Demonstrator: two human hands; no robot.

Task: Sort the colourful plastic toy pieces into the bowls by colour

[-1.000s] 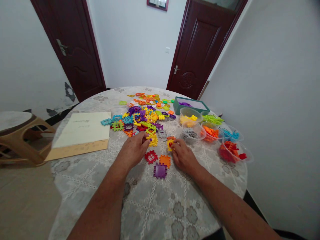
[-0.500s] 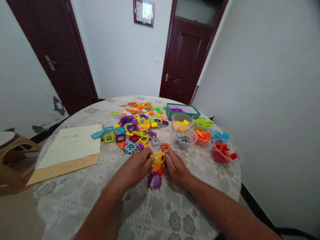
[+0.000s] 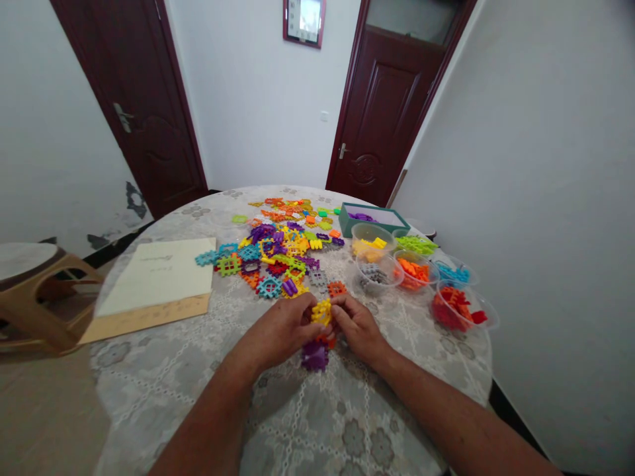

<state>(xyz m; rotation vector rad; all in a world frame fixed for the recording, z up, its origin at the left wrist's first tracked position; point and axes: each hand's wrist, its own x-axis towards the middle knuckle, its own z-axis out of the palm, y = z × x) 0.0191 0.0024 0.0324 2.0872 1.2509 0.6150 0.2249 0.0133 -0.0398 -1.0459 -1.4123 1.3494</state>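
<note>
Between my two hands is a yellow interlocking building piece [image 3: 321,312] with notched edges. My left hand [image 3: 285,325] grips it from the left, thumb and fingers closed. From the right, my right hand [image 3: 358,326] pinches its edge with thumb and forefinger. Just below, an orange piece [image 3: 331,342] shows partly behind my fingers. Nearest to me, a purple square piece [image 3: 315,357] lies by the orange one; whether they are joined I cannot tell. Beyond my hands spreads a pile of mixed colored building pieces [image 3: 278,254].
Clear tubs of sorted pieces stand at the right: yellow [image 3: 370,248], grey [image 3: 374,272], orange [image 3: 414,271], blue [image 3: 454,273], red [image 3: 454,307]. Behind them is a green box [image 3: 374,223] with purple pieces. A paper sheet [image 3: 159,274] lies left; a stool [image 3: 42,297] stands beyond the table edge.
The yellow piece has been turned and tilted between my hands, and my left thumb now reaches across below it. The whole view has shifted, with everything appearing farther right.
</note>
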